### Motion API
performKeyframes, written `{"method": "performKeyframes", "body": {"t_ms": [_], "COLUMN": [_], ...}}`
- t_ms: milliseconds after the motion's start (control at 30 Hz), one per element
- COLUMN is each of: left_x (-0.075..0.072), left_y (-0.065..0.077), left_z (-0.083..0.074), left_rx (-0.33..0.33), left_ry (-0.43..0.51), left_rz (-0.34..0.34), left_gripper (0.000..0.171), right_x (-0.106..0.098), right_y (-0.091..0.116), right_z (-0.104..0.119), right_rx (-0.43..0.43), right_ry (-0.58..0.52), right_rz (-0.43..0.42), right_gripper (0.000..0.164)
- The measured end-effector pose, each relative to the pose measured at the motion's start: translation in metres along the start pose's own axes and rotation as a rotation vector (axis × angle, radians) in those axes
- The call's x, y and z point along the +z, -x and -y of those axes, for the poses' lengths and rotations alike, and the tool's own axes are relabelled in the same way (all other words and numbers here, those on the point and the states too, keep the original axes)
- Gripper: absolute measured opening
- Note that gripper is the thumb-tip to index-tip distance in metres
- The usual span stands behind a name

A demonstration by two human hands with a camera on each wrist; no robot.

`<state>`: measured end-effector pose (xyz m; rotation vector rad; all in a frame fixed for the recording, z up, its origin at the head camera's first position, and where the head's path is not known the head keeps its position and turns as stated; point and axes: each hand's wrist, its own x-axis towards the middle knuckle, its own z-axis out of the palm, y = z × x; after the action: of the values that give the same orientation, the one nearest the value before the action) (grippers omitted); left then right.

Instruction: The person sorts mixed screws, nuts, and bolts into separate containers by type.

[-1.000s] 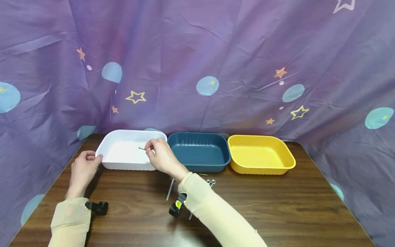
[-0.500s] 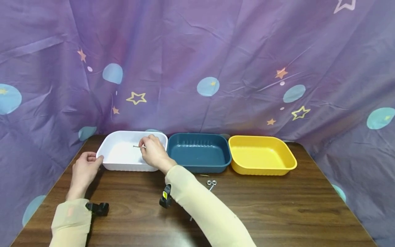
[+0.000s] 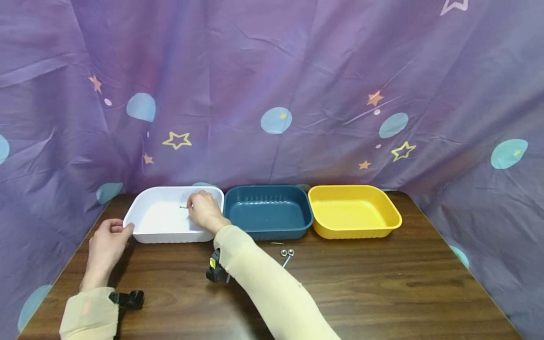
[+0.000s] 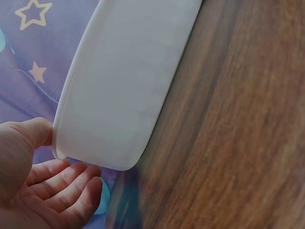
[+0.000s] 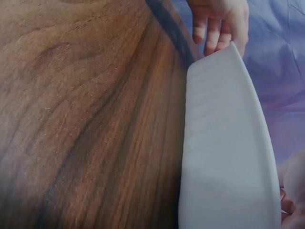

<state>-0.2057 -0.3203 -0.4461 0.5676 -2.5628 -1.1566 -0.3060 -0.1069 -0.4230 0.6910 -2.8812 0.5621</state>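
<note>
My left hand [image 3: 105, 248] holds the left end of the white tray [image 3: 170, 237], thumb at the rim and fingers along the outside wall. In the left wrist view, the thumb [image 4: 40, 131] touches the rim, while the other fingers [image 4: 66, 186] curl by the end wall. Over the inside of the same tray, my right hand [image 3: 204, 210] pinches a small, thin screw [image 3: 183, 207], its head end pointing left. The right wrist view shows only part of that hand [image 5: 293, 191] behind the tray wall; the screw is hidden there.
Right of the white tray stand a dark blue tray [image 3: 272, 234] and a yellow tray [image 3: 357, 233]. In front lie a small brass-coloured screw [image 3: 277, 243], two nuts [image 3: 283, 253] and a bolt [image 3: 286, 261]. My right forearm covers part of the table. A purple cloth [image 3: 238, 94] hangs behind.
My right hand has moved left with the screw and come lower over the white tray. The left hand keeps its hold on the rim. The head view has shifted slightly.
</note>
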Motion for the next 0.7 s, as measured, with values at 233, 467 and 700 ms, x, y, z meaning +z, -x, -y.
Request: {"method": "performKeyframes", "body": {"t_ms": [233,467,700], "left_x": [-0.0008,-0.0005,0.0002], "left_y": [0.0032,0.0015,0.0005], "left_z": [0.0001,0.0027,0.004], "left_rx": [0.004,0.001,0.006], "left_ry": [-0.003,0.002,-0.016], "left_rz": [-0.001,0.013,0.015], "left_gripper": [0.047,0.051,0.05], "right_x": [0.0037,0.0036,0.0023], "right_y": [0.0008,0.0022,0.0051], "right_z": [0.0055,0.0063,0.0062], "right_rx": [-0.004,0.015,-0.042], "right_ry": [0.068,0.061,0.024], "right_rz": [0.007,0.019,0.008], "right_gripper": [0.008,0.011,0.025]}}
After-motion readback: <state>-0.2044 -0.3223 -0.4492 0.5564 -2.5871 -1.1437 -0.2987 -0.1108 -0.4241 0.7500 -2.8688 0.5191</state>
